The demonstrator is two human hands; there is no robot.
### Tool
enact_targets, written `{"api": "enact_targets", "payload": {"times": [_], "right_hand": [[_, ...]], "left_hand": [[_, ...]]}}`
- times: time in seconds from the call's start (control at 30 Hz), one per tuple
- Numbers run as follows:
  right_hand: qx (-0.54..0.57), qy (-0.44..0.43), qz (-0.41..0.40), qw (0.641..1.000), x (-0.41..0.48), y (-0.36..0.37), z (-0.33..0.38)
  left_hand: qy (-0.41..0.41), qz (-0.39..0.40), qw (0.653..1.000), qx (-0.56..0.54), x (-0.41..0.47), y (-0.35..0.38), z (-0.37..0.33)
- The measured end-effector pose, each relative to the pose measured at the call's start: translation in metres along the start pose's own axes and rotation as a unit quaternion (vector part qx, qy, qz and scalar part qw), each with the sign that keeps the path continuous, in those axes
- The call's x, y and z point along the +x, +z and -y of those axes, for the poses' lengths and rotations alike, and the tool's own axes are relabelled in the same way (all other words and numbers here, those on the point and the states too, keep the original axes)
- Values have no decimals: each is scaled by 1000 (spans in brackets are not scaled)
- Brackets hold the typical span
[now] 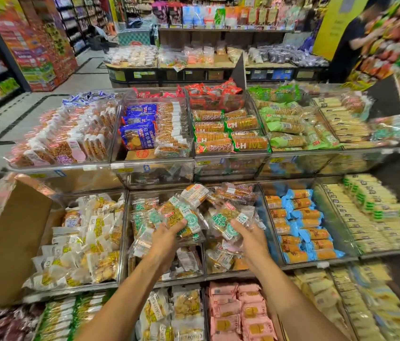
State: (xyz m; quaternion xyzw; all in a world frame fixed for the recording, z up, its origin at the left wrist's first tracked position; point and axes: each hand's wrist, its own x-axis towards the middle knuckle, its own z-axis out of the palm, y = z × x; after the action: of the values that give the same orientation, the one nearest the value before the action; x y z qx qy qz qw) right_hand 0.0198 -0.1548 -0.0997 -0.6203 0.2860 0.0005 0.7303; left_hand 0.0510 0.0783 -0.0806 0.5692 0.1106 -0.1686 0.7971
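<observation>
Nearest to you, your two forearms reach out over the pink packets of the lowest tier. Your left hand holds the left bunch of green-label snack packets. Its fingers are curled under and around the bunch, and the packets fan out above and beyond the fingertips, which the wrappers hide. Your right hand grips the right bunch in a similar way: the thumb presses on the top wrapper, and the other fingers are curled below it, mostly hidden. Both bunches hang just above the clear bin of the middle tier, where more packets of the same kind lie. I judge that you hold them as bundles so that many go in at once, and lifted so that you can lay them in order. An open cardboard box stands at the left, near this bin, and is probably the source of the stock. To the right lie blue packets. Above are the cracker rolls of the upper tier. Far behind are more shelves and a blurred person.
</observation>
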Motion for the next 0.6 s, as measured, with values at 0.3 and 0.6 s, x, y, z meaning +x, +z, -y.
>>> {"api": "enact_targets", "payload": {"times": [0.3,0.6], "right_hand": [[157,10,-99,983,-63,-66,-16],[197,-19,-221,955,-108,-181,-64]], "left_hand": [[-49,155,986,48,-31,43,18],[-58,222,969,87,-67,122,67]]}}
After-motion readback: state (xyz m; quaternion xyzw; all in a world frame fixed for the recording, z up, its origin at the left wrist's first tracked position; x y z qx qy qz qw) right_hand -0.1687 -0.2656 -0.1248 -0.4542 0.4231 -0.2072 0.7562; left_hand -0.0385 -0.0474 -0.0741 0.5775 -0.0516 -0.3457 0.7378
